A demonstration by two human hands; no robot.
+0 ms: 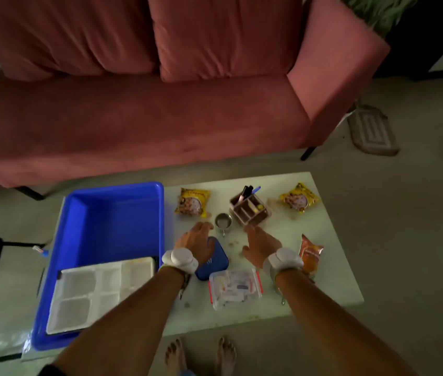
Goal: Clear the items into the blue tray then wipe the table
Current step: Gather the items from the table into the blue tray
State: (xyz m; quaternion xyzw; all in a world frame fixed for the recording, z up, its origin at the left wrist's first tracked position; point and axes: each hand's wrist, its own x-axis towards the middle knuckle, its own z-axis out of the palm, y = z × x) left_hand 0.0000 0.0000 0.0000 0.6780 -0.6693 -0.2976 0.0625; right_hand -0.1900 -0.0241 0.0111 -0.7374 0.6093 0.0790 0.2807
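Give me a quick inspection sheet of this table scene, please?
Surface: white table, some crumbs and stains.
Job's things: blue tray holds a white divided tray; still on the table are two yellow snack packets, orange packet, metal cup, pen holder, blue case, clear lidded box.
Clutter: nothing seen beyond these.
Hands: left hand and right hand both open, empty, over the table.
Cables: nothing seen.
Surroundings: pink sofa, floor mat, bare feet.
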